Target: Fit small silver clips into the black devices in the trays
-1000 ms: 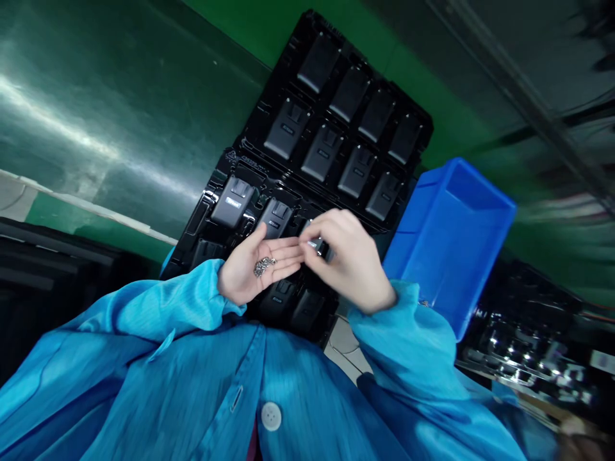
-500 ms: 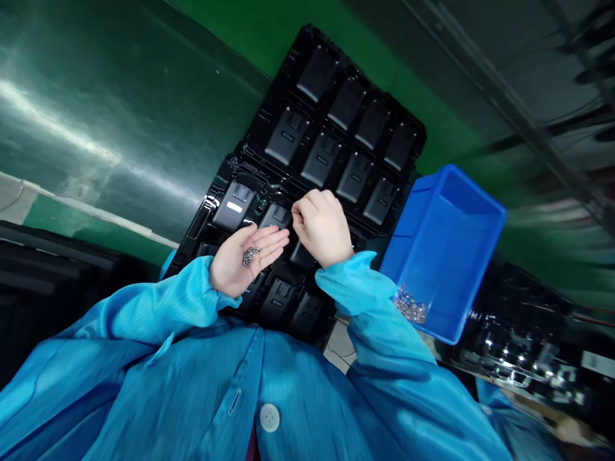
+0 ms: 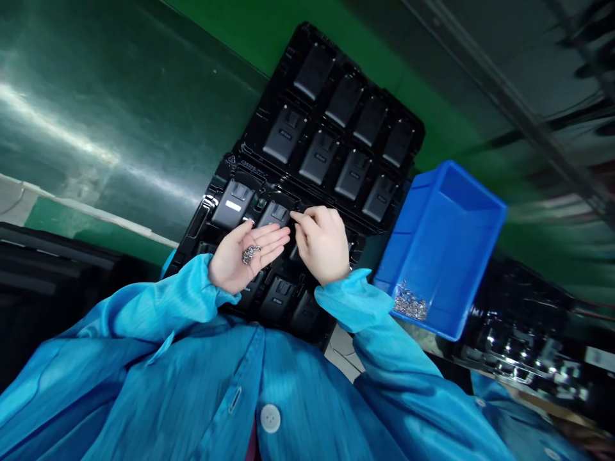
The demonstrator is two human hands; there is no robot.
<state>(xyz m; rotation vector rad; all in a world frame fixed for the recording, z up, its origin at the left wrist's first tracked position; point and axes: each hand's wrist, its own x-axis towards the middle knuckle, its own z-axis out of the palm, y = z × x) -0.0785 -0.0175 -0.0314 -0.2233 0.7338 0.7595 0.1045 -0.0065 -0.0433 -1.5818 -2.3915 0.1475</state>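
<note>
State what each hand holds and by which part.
The left hand bears a loose pile of small silvery metal pieces from beneath, on its open palm. Whether the right hand holds anything cannot be told.

Dim, with glare on green surface [image 3: 139, 96]

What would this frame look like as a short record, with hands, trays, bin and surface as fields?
Left hand: left hand open, palm up, small metal parts lying in it
Right hand: right hand at a black device, index finger extended near its corner; contact and anything held cannot be told
Upper tray: upper tray, eight black devices in two rows
Lower tray: lower tray, partly hidden by the hands
Bin: blue bin, more metal parts in its near corner
Surface: green tabletop
</note>
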